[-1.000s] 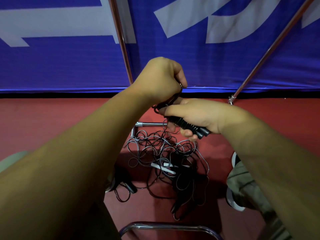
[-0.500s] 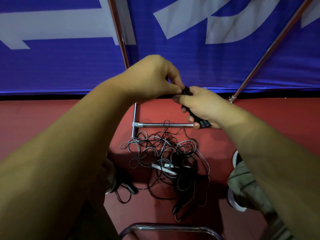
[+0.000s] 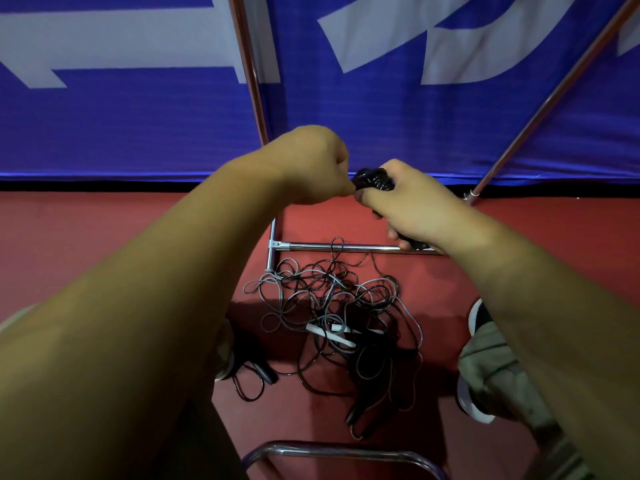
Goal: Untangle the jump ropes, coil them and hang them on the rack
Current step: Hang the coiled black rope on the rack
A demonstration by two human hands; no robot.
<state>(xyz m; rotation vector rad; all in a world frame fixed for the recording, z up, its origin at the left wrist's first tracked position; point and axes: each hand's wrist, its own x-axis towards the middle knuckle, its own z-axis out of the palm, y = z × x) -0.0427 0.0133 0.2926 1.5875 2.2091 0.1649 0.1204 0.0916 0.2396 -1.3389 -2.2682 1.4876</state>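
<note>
Our left hand [image 3: 311,168] curls its fingers tight; what they pinch we cannot tell. Beneath, on the red floor [image 3: 322,223], the jump ropes [image 3: 332,306] lie heaped, thin grey and black cord, probably light, limp and quick to snag. The stiff black handles [image 3: 372,177] look the surest hold; our right hand [image 3: 412,202] wraps its fingers round them.
</note>
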